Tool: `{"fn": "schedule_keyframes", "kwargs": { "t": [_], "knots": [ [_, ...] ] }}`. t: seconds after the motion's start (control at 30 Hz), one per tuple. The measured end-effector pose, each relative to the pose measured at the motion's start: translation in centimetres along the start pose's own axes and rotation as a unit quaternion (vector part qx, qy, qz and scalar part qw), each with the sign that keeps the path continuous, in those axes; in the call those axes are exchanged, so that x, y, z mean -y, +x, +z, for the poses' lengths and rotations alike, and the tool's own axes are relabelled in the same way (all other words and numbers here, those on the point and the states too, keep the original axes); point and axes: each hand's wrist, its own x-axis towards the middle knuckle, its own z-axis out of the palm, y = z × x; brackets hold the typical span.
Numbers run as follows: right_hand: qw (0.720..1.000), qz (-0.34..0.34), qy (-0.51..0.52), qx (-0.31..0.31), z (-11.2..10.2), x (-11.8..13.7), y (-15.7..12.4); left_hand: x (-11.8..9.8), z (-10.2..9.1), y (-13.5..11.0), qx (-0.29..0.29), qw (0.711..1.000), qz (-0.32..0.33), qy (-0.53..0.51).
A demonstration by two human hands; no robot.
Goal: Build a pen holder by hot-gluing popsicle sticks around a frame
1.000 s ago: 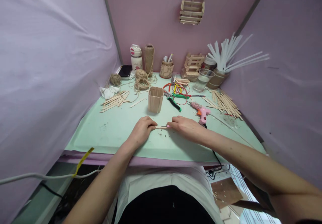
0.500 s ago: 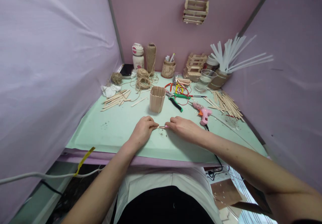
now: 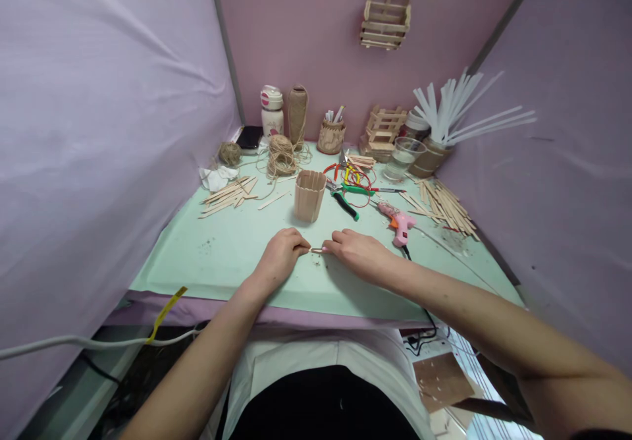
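Note:
Near the front of the table, my left hand is closed, its thumb and fingers pinching one end of a short wooden craft stick. From the other side, my right hand is also closed, with its fingertips on the stick's opposite end. Only the narrow middle of the stick shows, with a dark line along it; both ends are covered by fingers. Dark crumbs lie on the cloth just below. Beyond my hands stands an upright cup made of craft sticks.
A pink glue gun lies to the right, beside green-handled pliers. Loose craft sticks are spread at left and right. Twine, a bottle, a clear plastic cup and white glue sticks stand farther back.
Both hands stay nearly still with the stick between them. Its visible middle looks slightly shorter as my right fingertips shift a little to the left.

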Motion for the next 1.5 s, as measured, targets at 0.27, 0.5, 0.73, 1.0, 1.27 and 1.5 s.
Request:
{"fn": "schedule_keyframes", "kwargs": {
  "t": [0.27,0.5,0.73,1.0,1.27,1.5],
  "knots": [
    [1.000,0.005,-0.001,0.001,0.0,0.0,0.1,-0.1,0.0,0.0,-0.004,1.000,0.003,-0.005],
    [1.000,0.010,-0.009,0.021,-0.5,0.3,0.2,0.0,0.0,0.0,-0.006,1.000,0.004,-0.004],
    [0.999,0.004,-0.031,0.031,-0.6,0.3,0.4,-0.1,0.0,0.1,-0.009,1.000,0.010,-0.013],
    [0.998,-0.011,-0.027,0.062,-0.8,-0.3,0.5,0.2,0.3,0.1,-0.020,0.999,0.033,-0.004],
    [0.999,-0.029,-0.006,0.040,0.3,-1.1,0.3,0.3,0.4,0.1,-0.023,0.999,0.029,-0.013],
    [0.999,-0.016,0.008,0.048,0.1,-1.3,-0.3,0.3,0.4,0.1,-0.022,0.999,0.024,-0.007]
  ]
}}
